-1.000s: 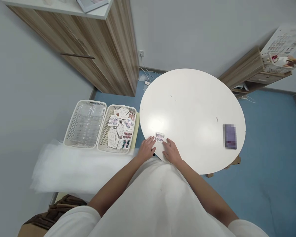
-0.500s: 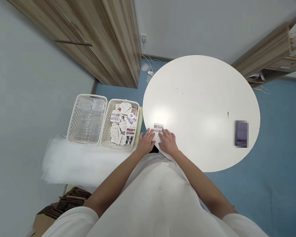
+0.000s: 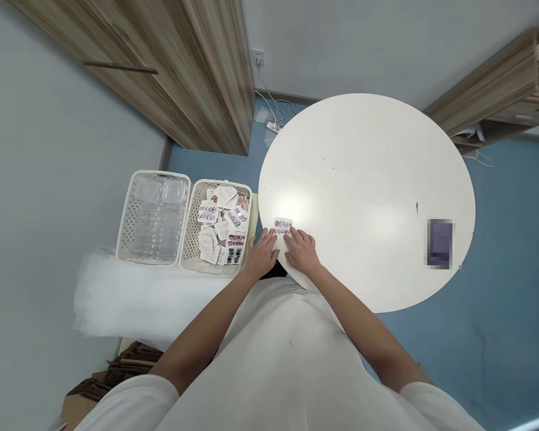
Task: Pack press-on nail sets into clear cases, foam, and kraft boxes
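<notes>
A small card of press-on nails (image 3: 282, 225), set in two rows, lies flat on the white table (image 3: 363, 179) near its front left edge. My left hand (image 3: 261, 254) rests at the table edge, fingers stretched out, with its fingertips by the card's lower left corner. On the other side, my right hand (image 3: 303, 250) lies with fingers spread, its fingertips at the card's lower right corner. Whether the fingertips press on the card I cannot tell. Neither hand is closed round anything.
Left of the table stands a white basket (image 3: 188, 257) of nail cards, some face down. Beside it another basket (image 3: 124, 239) holds clear plastic boxes. White wrapping film (image 3: 130, 305) lies in front. A blurred-out dark object (image 3: 440, 242) sits on the table's right side.
The view has shifted slightly. The nail card and both hands appear a little further left in the picture, with the fingers still stretched out beside the card.
</notes>
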